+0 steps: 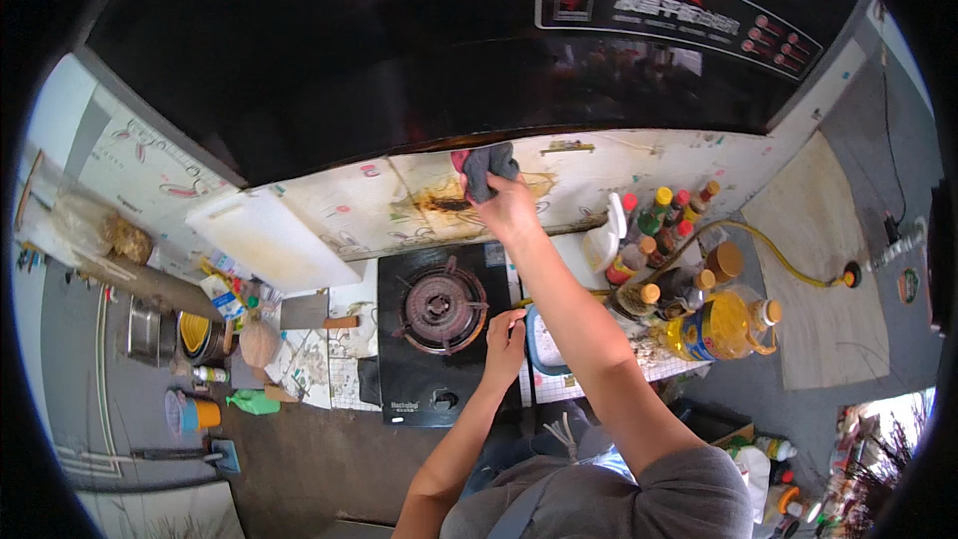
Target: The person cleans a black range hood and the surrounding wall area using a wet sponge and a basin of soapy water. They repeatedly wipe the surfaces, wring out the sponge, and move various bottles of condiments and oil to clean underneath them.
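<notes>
My right hand [510, 211] presses a dark grey cloth [490, 165] with a reddish edge against the white printed wall [344, 198]. A brown and yellow grease stain [441, 204] spreads on the wall beside and below the cloth, just under the black range hood [419, 52]. Lower down, my left hand [507, 344] rests loosely bent at the right edge of the black gas stove [404, 389], with no object visible in it. Its fingertips are near the rim of a blue container [533, 340] with whitish contents; whether they touch is unclear. My right forearm partly covers this container.
Right of my arm stand a white spray bottle [610, 232], several sauce bottles [658, 209] and a large oil jug [711, 326]. A yellow hose [778, 254] curves behind them. To the stove's left lie a cleaver [305, 312] and a white board [269, 239] leaning on the wall.
</notes>
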{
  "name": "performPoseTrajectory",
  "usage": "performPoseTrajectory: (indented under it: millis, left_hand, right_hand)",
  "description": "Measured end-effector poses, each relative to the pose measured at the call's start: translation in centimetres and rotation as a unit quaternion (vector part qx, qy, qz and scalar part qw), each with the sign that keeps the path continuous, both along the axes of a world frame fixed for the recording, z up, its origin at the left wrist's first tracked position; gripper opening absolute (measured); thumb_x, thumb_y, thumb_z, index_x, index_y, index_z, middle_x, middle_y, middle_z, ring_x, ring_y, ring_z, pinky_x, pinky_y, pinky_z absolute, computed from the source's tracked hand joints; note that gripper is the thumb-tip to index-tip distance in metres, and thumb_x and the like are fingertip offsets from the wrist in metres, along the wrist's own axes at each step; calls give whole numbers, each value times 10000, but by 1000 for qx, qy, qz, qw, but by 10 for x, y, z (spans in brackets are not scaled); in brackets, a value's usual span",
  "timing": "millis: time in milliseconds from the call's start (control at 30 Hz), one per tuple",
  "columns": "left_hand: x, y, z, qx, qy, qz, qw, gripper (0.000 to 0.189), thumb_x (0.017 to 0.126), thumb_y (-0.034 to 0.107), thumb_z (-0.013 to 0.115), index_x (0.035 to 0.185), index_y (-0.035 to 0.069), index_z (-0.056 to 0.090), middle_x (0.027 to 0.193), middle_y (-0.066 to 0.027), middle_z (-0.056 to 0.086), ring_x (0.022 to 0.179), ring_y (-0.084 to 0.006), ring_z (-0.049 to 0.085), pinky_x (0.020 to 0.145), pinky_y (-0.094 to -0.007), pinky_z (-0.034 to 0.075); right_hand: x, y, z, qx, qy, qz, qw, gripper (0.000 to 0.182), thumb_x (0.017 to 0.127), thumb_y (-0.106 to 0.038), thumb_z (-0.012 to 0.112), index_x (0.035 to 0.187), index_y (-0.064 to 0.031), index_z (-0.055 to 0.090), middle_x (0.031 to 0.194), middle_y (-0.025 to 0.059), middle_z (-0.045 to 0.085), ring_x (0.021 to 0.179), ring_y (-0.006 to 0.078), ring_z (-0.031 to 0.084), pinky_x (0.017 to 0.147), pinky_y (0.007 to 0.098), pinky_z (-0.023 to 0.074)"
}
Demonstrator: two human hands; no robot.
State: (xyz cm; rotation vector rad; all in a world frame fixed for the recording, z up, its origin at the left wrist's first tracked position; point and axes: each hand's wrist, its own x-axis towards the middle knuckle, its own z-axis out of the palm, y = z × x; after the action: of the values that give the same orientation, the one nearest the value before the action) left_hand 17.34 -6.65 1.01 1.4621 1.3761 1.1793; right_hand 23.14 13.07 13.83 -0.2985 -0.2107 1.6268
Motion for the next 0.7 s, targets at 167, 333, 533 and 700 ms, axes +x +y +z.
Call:
performPoseTrajectory:
  millis: [167,333,533,700]
  left_hand:
    - [-3,7,3,-23,-14,-7,1000,235,935,126,505,1128,37,606,1070,-101,547,976,-197,499,903,-313,388]
    - [34,14,-13,-29,-23,-34,999,229,929,121,513,1114,32,615,1056,-103,548,972,-190,510,888,-300,401]
    - [73,20,-7,-11,2,-77,997,203,883,110,557,1060,41,628,1074,-150,614,996,-299,573,881,-372,444]
    - [86,22,-8,-26,2,-93,995,201,883,106,557,1058,39,627,1071,-150,613,1030,-306,559,919,-368,422]
  right_hand:
    - [29,-25,-6,-33,55,117,991,332,865,66,457,1191,-1,464,1138,185,542,982,336,579,817,451,534]
    - [90,-36,-9,-10,-4,78,997,354,871,-3,517,1222,-9,471,1191,177,548,1032,328,573,843,457,523]
    - [184,-43,-14,-29,-23,-4,999,491,925,-464,454,1229,-85,526,1204,92,581,1086,276,547,857,451,484]
    - [264,-29,-7,-68,0,-138,988,533,969,-505,293,1188,-82,533,1211,100,561,1101,271,514,857,474,457]
